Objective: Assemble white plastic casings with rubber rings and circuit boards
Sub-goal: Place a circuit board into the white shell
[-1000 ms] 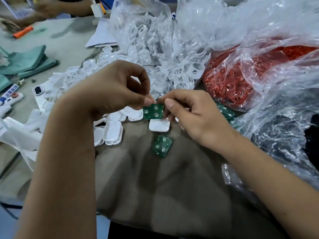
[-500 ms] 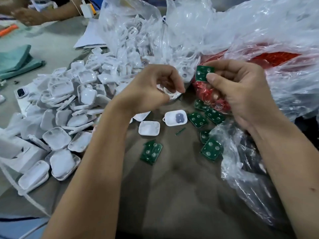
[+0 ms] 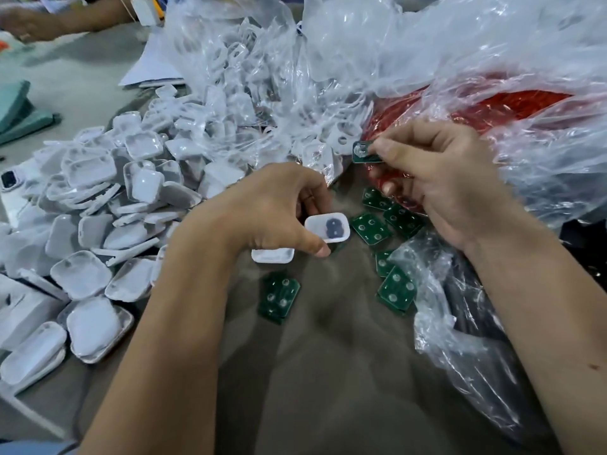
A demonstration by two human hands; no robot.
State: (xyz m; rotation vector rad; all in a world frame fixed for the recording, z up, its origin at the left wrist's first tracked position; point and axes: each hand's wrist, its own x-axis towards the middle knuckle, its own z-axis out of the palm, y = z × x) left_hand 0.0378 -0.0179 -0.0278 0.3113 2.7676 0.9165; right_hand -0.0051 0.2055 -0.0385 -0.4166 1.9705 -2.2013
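Left hand (image 3: 276, 208) of ours is curled around a small white rounded-square plastic casing (image 3: 326, 227) with a dark figure-eight shaped insert showing inside it, thumb on the near edge and fingers on the far side, held low over the desk (image 3: 328, 372), which has a brownish-grey cloth on it. Our right hand (image 3: 440, 178) is up a bit higher, pinching a small green square circuit board (image 3: 364, 153) between thumb and fingertips, right in front of the clear plastic bag of red rubber rings (image 3: 512, 106).

Just under the left hand there's another white casing half (image 3: 272, 256) lying on the cloth. More loose green boards (image 3: 369, 226) sit scattered between our hands and beside the right wrist, and one small stack of green boards (image 3: 279, 295) lies on its own nearer to us.

Off to the left is a big heap of white casing shells (image 3: 108, 198), spilling out of a crumpled clear plastic bag of white parts (image 3: 236, 93) behind it. Some of the shells near the front are stacked in pairs. Far top left, another person's arm (image 3: 65, 14) rests on the desk.
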